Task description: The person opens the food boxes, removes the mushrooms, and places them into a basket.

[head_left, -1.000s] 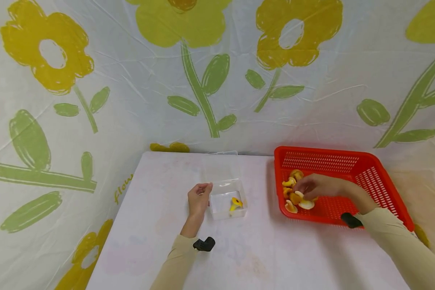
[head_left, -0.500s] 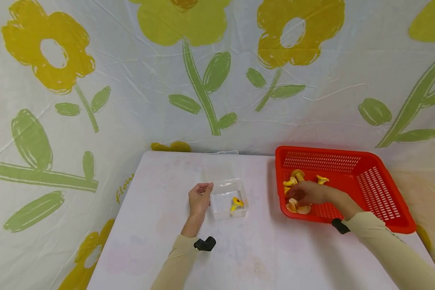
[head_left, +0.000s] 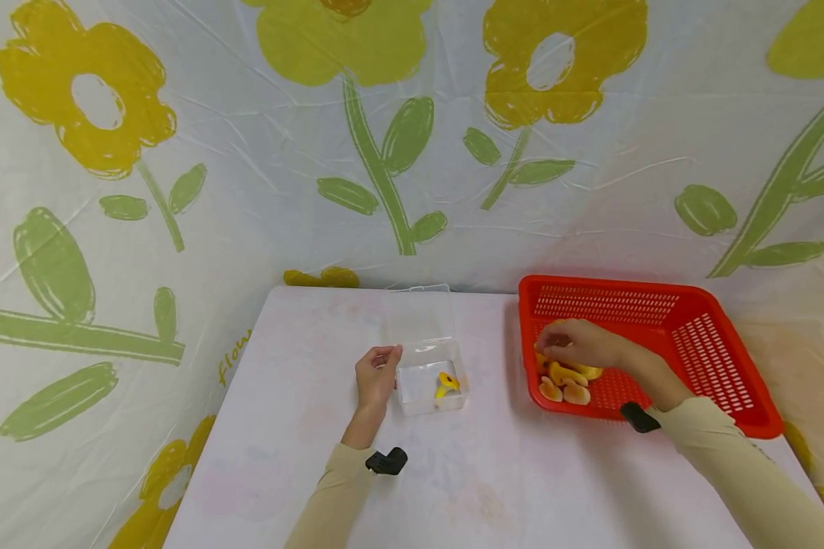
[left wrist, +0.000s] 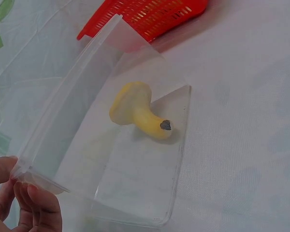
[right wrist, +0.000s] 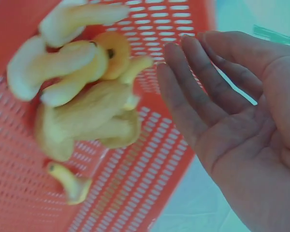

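Note:
My left hand pinches the left rim of a clear plastic box; in the left wrist view, thumb and fingers meet at its corner. Inside the box lies one yellow mushroom with a dark spot on its stem end. Over the left end of a red basket hovers my right hand. The right wrist view shows its fingers loosely bent, holding nothing, beside a pile of several yellow and pale mushrooms. From the head view the hand hides part of that pile.
The box's clear lid stands raised behind it. A white table carries the box and basket. Behind and to the left hangs a flower-printed cloth.
My right hand has moved up and to the left over the basket, and mushrooms near its front edge have come into view. My left hand and the box have stayed put.

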A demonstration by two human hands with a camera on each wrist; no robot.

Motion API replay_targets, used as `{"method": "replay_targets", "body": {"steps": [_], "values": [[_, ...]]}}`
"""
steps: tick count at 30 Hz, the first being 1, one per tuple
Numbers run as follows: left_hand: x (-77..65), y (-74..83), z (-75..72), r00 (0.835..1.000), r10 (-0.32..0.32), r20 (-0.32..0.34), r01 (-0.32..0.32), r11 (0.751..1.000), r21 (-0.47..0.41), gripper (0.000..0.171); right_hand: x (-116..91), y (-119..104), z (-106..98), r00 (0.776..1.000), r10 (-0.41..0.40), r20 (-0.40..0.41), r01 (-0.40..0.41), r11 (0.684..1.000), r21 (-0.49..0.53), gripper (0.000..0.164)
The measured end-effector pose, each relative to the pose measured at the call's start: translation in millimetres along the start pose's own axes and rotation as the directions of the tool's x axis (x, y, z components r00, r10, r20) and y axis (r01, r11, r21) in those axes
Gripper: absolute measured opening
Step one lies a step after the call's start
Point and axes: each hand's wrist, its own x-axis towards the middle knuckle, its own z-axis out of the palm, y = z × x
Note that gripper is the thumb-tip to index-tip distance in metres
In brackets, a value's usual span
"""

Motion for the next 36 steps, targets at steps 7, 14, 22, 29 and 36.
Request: {"method": "replay_targets", "body": {"steps": [7,14,22,29,36], "values": [[-0.7,-0.1,-0.2,1.000,0.003,0.003,-0.003,1.000,0.026,0.021,13.1,-19.0,2.6,0.994,-0.064,-0.084,0.065,0.998,0.012,0.013],[-1.6,0.7,-0.6,1.000,0.008,0.005,-0.008,1.000,0.024,0.022,33.1,-38.8,15.4,0.991,-0.072,-0.109,0.082,0.993,0.087,0.016],[-0.7,0.0,0.3,1.000,-0.005,0.000,0.005,1.000,0.011,0.021,60.2,-50.9,33.5,0.992,-0.117,-0.044,0.122,0.980,0.154,0.020],[-0.7,2.5,-0.7,1.000,-0.019,0.009,0.018,1.000,0.012,0.021,86.4,-57.1,55.6,0.982,-0.191,-0.001,0.188,0.965,0.182,0.017],[0.5,1.5,-0.7,1.000,0.000,0.012,0.000,1.000,-0.010,0.020,101.8,-71.4,76.0,0.974,-0.215,0.066,0.198,0.959,0.205,0.017]]}}
